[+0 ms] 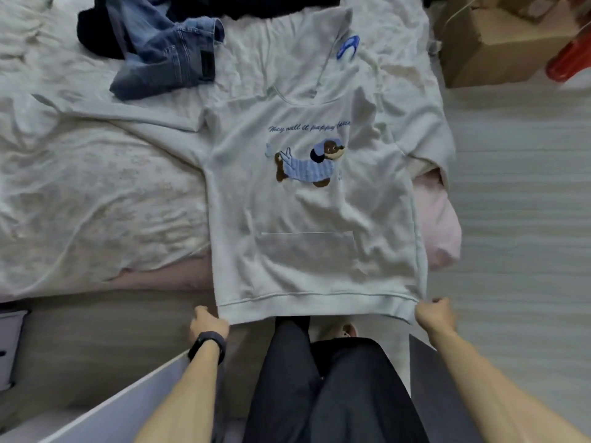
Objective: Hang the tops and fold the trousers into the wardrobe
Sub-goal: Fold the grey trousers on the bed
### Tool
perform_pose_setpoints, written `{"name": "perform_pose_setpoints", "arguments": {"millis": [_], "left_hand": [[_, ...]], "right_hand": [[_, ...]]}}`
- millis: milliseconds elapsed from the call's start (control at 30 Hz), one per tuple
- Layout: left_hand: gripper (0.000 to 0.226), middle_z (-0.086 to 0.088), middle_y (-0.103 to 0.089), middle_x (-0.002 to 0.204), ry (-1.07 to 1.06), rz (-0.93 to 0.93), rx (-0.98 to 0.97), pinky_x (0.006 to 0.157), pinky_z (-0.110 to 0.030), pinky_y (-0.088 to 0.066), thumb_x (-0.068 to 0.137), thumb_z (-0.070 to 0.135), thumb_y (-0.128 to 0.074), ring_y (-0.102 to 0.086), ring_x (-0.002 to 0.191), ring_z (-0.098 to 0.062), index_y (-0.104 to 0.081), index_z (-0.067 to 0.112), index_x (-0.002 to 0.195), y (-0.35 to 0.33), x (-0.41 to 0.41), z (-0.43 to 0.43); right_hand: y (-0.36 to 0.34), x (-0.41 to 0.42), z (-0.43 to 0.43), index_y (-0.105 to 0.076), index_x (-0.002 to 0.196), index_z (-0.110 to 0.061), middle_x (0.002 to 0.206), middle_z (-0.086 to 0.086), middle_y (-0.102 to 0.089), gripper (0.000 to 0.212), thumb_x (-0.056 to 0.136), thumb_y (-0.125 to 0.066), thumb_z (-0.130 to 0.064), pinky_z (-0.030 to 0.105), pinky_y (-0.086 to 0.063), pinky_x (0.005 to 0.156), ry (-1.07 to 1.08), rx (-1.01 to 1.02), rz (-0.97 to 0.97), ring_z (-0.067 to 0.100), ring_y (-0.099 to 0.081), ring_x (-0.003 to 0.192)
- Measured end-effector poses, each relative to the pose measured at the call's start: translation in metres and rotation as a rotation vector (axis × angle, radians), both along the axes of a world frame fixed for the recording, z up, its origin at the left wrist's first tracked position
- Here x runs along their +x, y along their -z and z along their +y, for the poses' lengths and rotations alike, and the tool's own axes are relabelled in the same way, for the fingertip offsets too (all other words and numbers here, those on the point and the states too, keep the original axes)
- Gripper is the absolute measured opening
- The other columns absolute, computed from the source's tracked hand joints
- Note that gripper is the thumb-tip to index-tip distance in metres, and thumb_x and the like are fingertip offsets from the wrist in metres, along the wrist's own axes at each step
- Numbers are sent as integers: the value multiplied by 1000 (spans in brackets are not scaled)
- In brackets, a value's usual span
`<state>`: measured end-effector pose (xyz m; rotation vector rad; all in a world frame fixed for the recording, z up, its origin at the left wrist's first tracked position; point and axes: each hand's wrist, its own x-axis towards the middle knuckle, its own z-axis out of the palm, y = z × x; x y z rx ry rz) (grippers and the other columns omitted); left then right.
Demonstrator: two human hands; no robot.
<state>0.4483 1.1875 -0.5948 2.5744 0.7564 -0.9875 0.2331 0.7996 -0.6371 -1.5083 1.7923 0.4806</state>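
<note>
Hoodie (313, 212), light grey, lies face up and spread flat on the bed (96, 187); hood (313, 49) points away from the person, hem hangs over the near bed edge; its right sleeve drapes off the bed's right side toward the floor (518, 187).

Left hand (208, 324) is curled round the left hem corner; right hand (435, 314) has its fingers closed, pinching the right hem corner; hem is stretched between them; dark wristband (208, 345) on the left wrist.

Containers: cardboard box (499, 49) on the floor, far right of the bed; contents can't be made out; a red thing (572, 59) sits against its right side, too blurred to name. Front pocket (307, 254) on the hoodie lies flat.

Writing: one line of blue script (308, 126) across the chest, too blurred to read for sure; below it a picture of a brown dog (308, 163) in a blue striped jumper; blue mark (348, 46) on the hood, unreadable.

Jeans (166, 59) lie crumpled at the far left of the bed, apart from the hoodie body; a dark patch shows at the waistband, no legible text; a black garment (92, 30) is bunched under and behind them.

Pink sheet (438, 225) shows at the bed's near right corner, under the hoodie's edge.
</note>
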Motion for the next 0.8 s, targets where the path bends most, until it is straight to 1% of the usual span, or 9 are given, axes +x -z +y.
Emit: {"name": "perform_pose_setpoints", "arguments": {"millis": [67, 100, 233, 333, 467, 567, 633, 733, 800], "left_hand": [[52, -25, -50, 141, 55, 27, -63, 102, -41, -41, 94, 11, -60, -50, 128, -41, -43, 5, 143, 3, 6, -12], [52, -23, -49, 143, 100, 35, -105, 104, -39, -40, 95, 14, -60, -50, 129, -39, -43, 6, 144, 4, 11, -22], [53, -17, -48, 145, 269, 12, -244, 106, -36, -39, 97, 20, -60, -48, 132, -33, -43, 8, 146, -5, 41, -74], [52, -13, -47, 147, 336, -38, -358, 107, -35, -40, 98, 21, -59, -48, 133, -30, -43, 12, 146, -12, 83, -123], [49, -8, -45, 145, 450, -121, -453, 102, -31, -40, 97, 24, -57, -50, 129, -27, -44, 21, 145, -23, 152, -189], [46, -7, -48, 141, 540, -206, -492, 104, -33, -42, 97, 26, -55, -52, 126, -26, -46, 23, 142, -30, 215, -238], [48, -5, -46, 144, 574, -220, -512, 105, -35, -45, 98, 27, -54, -51, 128, -24, -45, 24, 144, -32, 254, -266], [50, -3, -43, 149, 659, -222, -516, 103, -34, -44, 98, 28, -54, -48, 131, -22, -42, 24, 146, -30, 314, -301], [51, -3, -41, 151, 711, -235, -500, 106, -35, -41, 97, 28, -53, -44, 133, -22, -41, 23, 147, -23, 351, -318]], "right_hand": [[0, 10, 10, -43, 145, -4, 140, 26, -54, 58, 95, -62, -25, 46, -42, 105, -97, 19, -39, 43, -51, 129], [-1, 18, 14, -44, 146, -7, 141, 25, -54, 57, 96, -62, -28, 44, -41, 105, -146, 19, -66, 42, -51, 129], [-18, 66, 24, -52, 141, -16, 142, 17, -55, 47, 97, -60, -31, 44, -40, 107, -323, -11, -262, 35, -49, 132], [-36, 124, 14, -59, 136, -22, 141, 9, -57, 41, 97, -60, -34, 42, -41, 108, -420, -68, -376, 28, -51, 131], [-59, 208, -11, -61, 131, -25, 137, 2, -60, 35, 97, -59, -34, 37, -39, 109, -501, -126, -519, 21, -50, 130], [-71, 278, -40, -62, 131, -22, 135, 1, -61, 34, 97, -60, -31, 34, -37, 109, -551, -217, -565, 20, -50, 129], [-78, 319, -62, -62, 131, -20, 134, 2, -61, 35, 97, -61, -29, 32, -36, 107, -549, -256, -564, 20, -51, 128], [-82, 375, -99, -60, 133, -19, 136, 2, -60, 38, 97, -60, -30, 33, -37, 106, -550, -302, -528, 22, -51, 128], [-81, 403, -124, -59, 135, -18, 137, 2, -60, 40, 97, -60, -31, 33, -38, 104, -546, -323, -509, 22, -52, 127]]}}
